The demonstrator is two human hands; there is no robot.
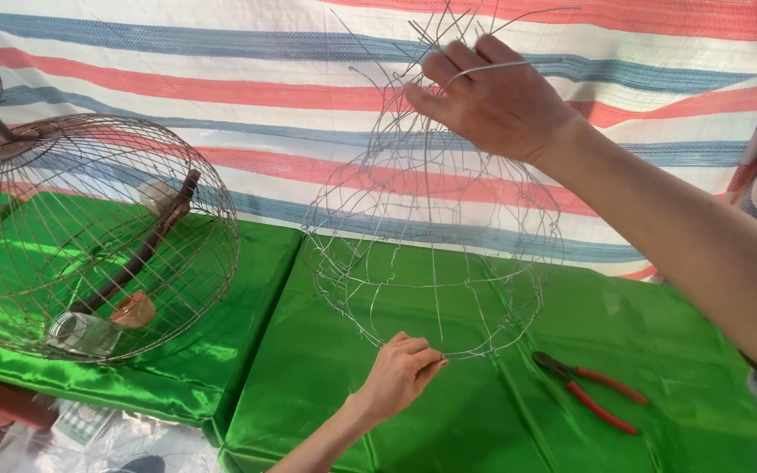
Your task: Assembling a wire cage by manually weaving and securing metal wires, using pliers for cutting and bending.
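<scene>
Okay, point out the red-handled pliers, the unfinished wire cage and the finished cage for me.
red-handled pliers (pixel 590 391): head view, on the upper handle near the pivot.
unfinished wire cage (pixel 435 263): head view, on a vertical wire of its middle.
finished cage (pixel 89 236): head view, on its domed wire side.

A table draped in shiny green cloth carries a finished domed wire cage at left, an unfinished wire frame in the middle, and red-handled pliers at right.

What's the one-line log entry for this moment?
left hand: pinching wire frame bottom ring | right hand: gripping top wires | pliers: lying on green cloth
</scene>
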